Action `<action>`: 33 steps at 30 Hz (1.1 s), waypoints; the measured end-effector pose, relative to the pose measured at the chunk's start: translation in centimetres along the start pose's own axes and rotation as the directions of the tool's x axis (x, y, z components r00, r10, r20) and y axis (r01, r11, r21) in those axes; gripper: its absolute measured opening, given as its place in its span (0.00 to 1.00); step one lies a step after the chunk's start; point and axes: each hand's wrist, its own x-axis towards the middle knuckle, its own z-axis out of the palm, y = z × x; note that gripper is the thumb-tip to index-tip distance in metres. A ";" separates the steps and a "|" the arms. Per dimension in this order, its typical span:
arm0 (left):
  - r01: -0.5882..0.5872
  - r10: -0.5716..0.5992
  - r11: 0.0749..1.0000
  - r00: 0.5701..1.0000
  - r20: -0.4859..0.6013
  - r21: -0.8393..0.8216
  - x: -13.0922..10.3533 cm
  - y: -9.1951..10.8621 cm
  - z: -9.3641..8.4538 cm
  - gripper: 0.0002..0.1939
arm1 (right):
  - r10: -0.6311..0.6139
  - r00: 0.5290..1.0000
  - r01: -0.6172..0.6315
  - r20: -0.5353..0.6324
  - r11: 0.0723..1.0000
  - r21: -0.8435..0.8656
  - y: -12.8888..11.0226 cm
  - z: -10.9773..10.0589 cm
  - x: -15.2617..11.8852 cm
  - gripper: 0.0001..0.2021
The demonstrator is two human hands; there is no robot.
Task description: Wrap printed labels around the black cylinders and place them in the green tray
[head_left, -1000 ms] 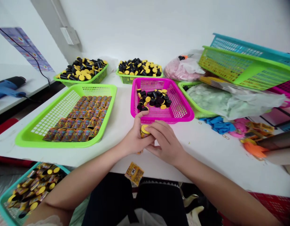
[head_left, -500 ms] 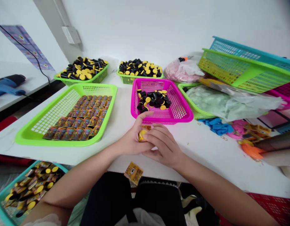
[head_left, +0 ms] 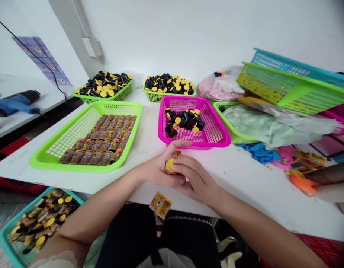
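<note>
Above the front of the white table, my left hand (head_left: 160, 169) is closed around a small canister (head_left: 170, 166) with a yellow end and what looks like a printed sleeve. The fingers of my right hand (head_left: 195, 178) press on the same canister from the other side. Much of it is hidden by the fingers. Just beyond the hands, a bit of printed orange sleeve (head_left: 176, 153) shows. A flat printed sleeve (head_left: 160, 205) hangs over the table's front edge below my hands. Past my fingers stands a magenta basket (head_left: 216, 142) with loose black canisters (head_left: 184, 120) with yellow caps.
A green basket (head_left: 74, 167) on the left holds rows of sleeved canisters. Two green baskets heaped with canisters stand by the wall. Stacked baskets (head_left: 294, 85), plastic bags and balloons (head_left: 258, 152) lie right. A teal basket (head_left: 7, 234) sits low left; a blue heat gun (head_left: 17, 102) lies farther left.
The whole view has shifted slightly right and down. Between my hands the canister shows a little more of its yellow surface; both hands still hold it.
</note>
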 end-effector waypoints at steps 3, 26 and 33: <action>0.014 -0.010 0.998 0.998 0.061 -0.054 -0.1 -0.6 -0.5 0.41 | 0.016 1.000 -0.016 -0.015 1.000 -0.005 -0.3 0.1 0.0 0.22; 0.872 0.042 -0.076 0.488 -0.872 0.484 -10.0 14.6 -17.8 0.07 | 0.550 0.429 -0.447 0.717 0.819 -0.360 16.9 2.4 7.1 0.14; 0.824 -0.088 -0.151 0.539 -0.838 0.546 -12.4 10.6 -21.9 0.10 | 0.599 0.428 -0.491 0.677 0.783 -0.382 16.4 1.4 6.5 0.11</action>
